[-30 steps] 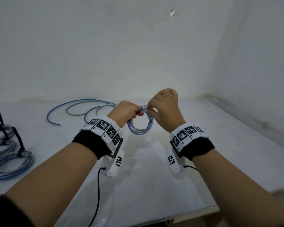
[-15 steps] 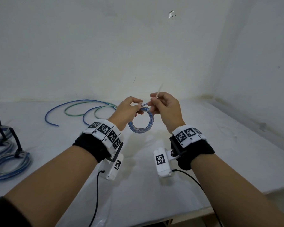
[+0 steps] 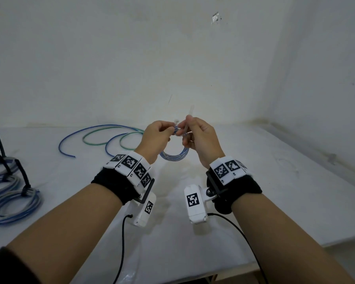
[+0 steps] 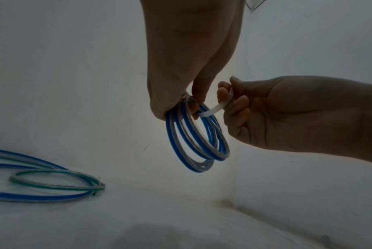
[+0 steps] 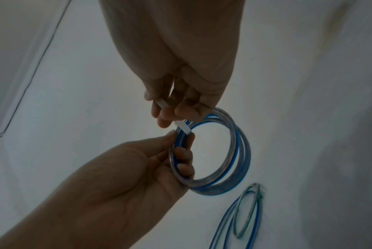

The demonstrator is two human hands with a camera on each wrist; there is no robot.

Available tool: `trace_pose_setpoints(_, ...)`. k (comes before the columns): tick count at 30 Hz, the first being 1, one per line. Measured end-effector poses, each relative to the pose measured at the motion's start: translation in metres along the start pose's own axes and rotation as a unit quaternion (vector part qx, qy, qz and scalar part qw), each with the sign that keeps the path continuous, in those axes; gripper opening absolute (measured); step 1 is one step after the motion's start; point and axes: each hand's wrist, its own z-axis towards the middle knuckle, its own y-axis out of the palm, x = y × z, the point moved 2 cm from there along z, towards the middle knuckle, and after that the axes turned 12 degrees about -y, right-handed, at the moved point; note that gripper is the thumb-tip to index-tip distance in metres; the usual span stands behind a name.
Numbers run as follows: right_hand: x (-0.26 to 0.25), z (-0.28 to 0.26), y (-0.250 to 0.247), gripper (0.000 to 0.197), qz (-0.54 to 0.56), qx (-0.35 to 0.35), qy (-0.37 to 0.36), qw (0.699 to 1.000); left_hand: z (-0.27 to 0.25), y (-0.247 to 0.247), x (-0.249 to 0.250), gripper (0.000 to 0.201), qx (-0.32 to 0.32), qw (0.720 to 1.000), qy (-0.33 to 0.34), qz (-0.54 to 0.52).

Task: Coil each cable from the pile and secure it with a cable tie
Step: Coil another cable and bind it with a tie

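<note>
Left hand (image 5: pixel 125 170) grips a coiled blue-and-clear cable (image 5: pixel 225 161); right hand (image 4: pixel 287 114) pinches a white plastic cable tie (image 4: pixel 215 109), best pulled snug while loops stay bunched.

arms bare to dark sleeve (image 3: pixel 10 265) at left elbow | black wristbands (image 3: pixel 113 184) | white blocks with black square markers (image 3: pixel 131 166) | white wrist cameras (image 3: pixel 195 203), one marker each | black cables (image 3: pixel 122 242) trailing
</note>
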Motion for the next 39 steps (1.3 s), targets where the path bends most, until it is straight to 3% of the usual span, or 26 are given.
trace_pose_setpoints(2, 0.001, 0.000, 0.002, 0.030, 0.002, 0.014, 0.006, 1.000, -0.001, -0.001, 0.001, 0.019, 0.003, 1.000, 0.005, -0.013)
trace_pose_setpoints(7, 0.002, -0.004, 0.006, 0.004, 0.043, 0.029, 0.027, 0.998, -0.003, -0.003, 0.002, 0.011, 0.016, 0.999, 0.018, -0.041)
trace_pose_setpoints(15, 0.000, -0.003, 0.020, 0.031, 0.046, 0.095, 0.042, 0.994, -0.006, -0.010, 0.002, 0.010, 0.054, 0.995, 0.051, -0.069)
trace_pose_setpoints(39, -0.001, -0.009, 0.038, 0.020, 0.022, 0.099, 0.034, 0.994, -0.008, -0.023, 0.002, 0.010, 0.068, 0.993, 0.063, -0.076)
